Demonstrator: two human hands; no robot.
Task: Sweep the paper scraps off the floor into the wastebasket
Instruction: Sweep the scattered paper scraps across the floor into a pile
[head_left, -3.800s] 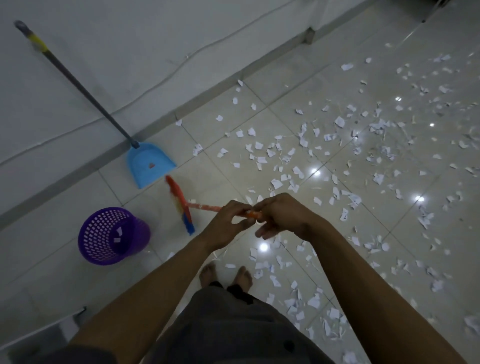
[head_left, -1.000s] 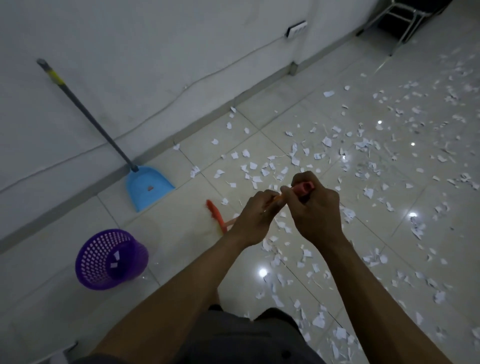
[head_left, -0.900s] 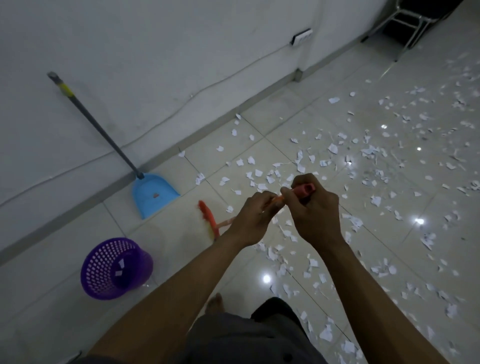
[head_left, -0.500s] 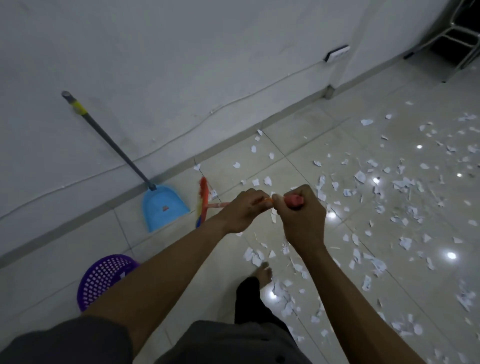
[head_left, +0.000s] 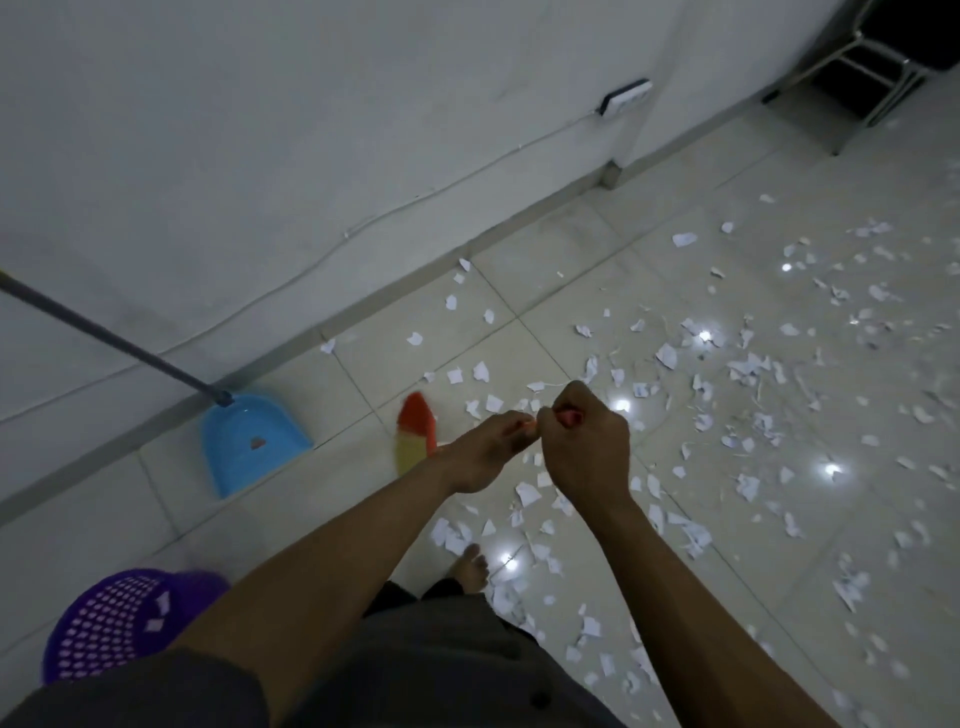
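Both my hands grip the orange handle of a broom. My left hand (head_left: 485, 449) holds it lower and my right hand (head_left: 587, 447) holds its top end. The broom's red and yellow bristle head (head_left: 415, 434) is blurred on the floor just left of my left hand. White paper scraps (head_left: 748, 374) lie scattered over the tiles to the right and around my feet. A purple mesh wastebasket (head_left: 119, 623) stands at the lower left, partly hidden by my left arm, with a few scraps inside.
A blue dustpan (head_left: 249, 441) with a long grey handle leans against the wall (head_left: 311, 130) to the left of the broom head. A cable runs along the wall to a socket (head_left: 626, 96). Metal chair legs (head_left: 872, 62) stand at the top right. My bare foot (head_left: 470, 569) is below my hands.
The broom head has swung along the floor and now sits to the right of the dustpan. My view has shifted, so the wastebasket sits lower left and the dustpan handle is cut off.
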